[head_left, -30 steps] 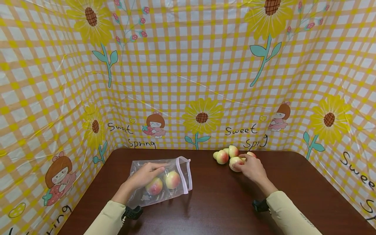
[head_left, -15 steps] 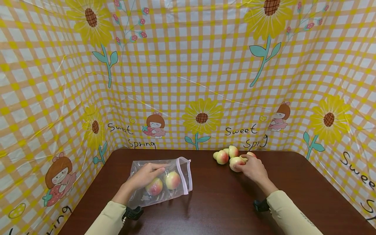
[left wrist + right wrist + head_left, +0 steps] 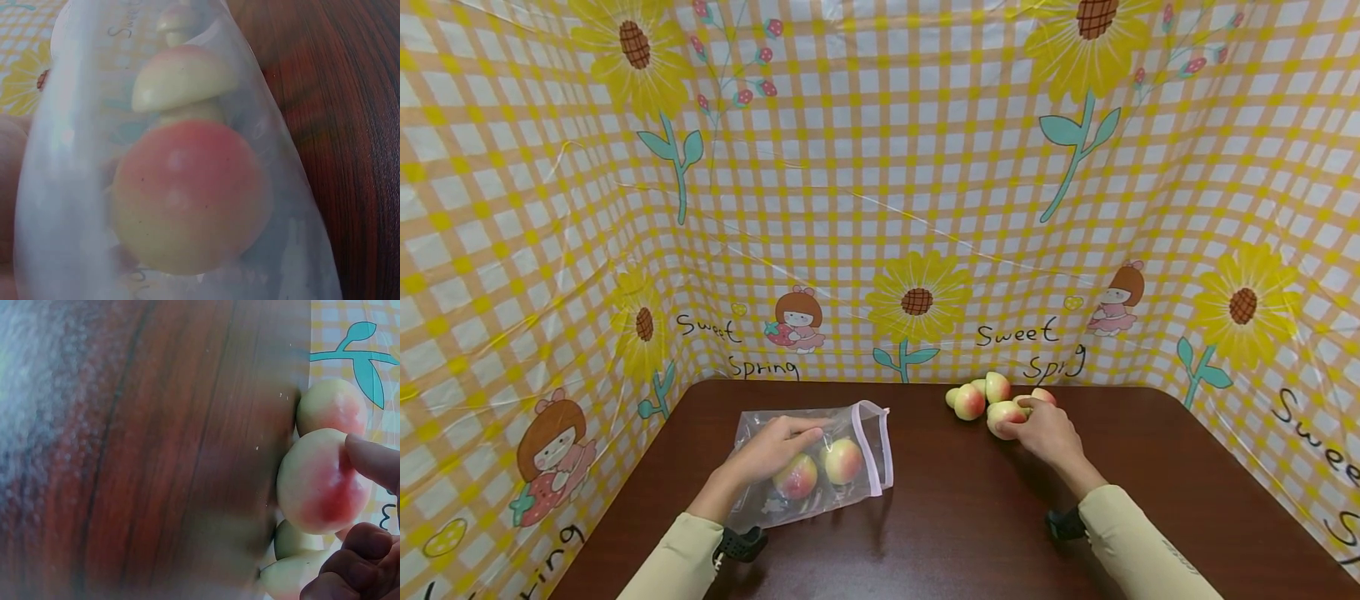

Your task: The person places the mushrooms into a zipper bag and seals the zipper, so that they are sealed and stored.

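Note:
My left hand (image 3: 778,446) rests with straight fingers on a clear plastic bag (image 3: 835,500) with a white band round its mouth. Two toy mushrooms with yellow-and-red caps lie in the bag; the near one (image 3: 194,200) and the one behind it (image 3: 184,81) show through the film. At the right, my right hand (image 3: 1048,429) pinches another mushroom (image 3: 322,484) low at the table, thumb on its cap and the other fingers curled at its far side. The stem of this mushroom is partly hidden by the fingers.
Beside the held mushroom lie several loose ones: one cap (image 3: 970,402) to its left, another (image 3: 997,387) behind, and one (image 3: 1042,396) partly behind the right hand. The dark brown table (image 3: 940,517) ends at a checked cloth wall (image 3: 820,200), which also rises on both sides.
The right thumb and fingers have settled closer round the mushroom, which has hardly moved. The left hand and the bag stay in place.

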`<state>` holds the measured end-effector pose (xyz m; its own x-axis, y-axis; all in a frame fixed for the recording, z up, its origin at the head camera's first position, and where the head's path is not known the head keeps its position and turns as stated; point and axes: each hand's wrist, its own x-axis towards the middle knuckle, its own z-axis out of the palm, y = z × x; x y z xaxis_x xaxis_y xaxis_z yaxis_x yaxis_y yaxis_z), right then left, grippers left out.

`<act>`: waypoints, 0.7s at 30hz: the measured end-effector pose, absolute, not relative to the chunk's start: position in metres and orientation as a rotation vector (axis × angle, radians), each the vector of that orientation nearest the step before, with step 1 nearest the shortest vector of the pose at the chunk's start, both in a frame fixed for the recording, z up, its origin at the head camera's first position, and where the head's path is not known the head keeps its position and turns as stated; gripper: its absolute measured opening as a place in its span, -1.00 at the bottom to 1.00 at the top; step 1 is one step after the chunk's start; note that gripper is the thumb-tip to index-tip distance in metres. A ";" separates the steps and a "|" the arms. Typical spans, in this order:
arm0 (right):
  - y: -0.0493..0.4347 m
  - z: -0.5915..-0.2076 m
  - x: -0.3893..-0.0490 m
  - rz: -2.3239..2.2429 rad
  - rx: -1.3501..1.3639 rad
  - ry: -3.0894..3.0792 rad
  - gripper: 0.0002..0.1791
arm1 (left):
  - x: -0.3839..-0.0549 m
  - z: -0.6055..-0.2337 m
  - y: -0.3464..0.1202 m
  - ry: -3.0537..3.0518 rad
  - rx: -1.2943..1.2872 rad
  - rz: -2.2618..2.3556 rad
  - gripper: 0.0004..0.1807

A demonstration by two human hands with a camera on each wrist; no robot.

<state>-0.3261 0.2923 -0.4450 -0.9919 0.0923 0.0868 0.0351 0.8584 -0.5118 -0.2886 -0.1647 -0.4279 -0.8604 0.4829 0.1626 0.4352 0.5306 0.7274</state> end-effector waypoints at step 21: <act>0.293 -0.448 -0.328 0.809 -0.050 -2.903 -0.27 | -0.291 -0.429 -0.166 2.683 0.811 1.267 -0.61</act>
<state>-0.3275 0.2934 -0.4479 -0.9913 0.0661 0.1138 -0.0023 0.8559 -0.5171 -0.2906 -0.1657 -0.4289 -0.8588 0.4867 0.1599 0.4328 0.5223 0.7348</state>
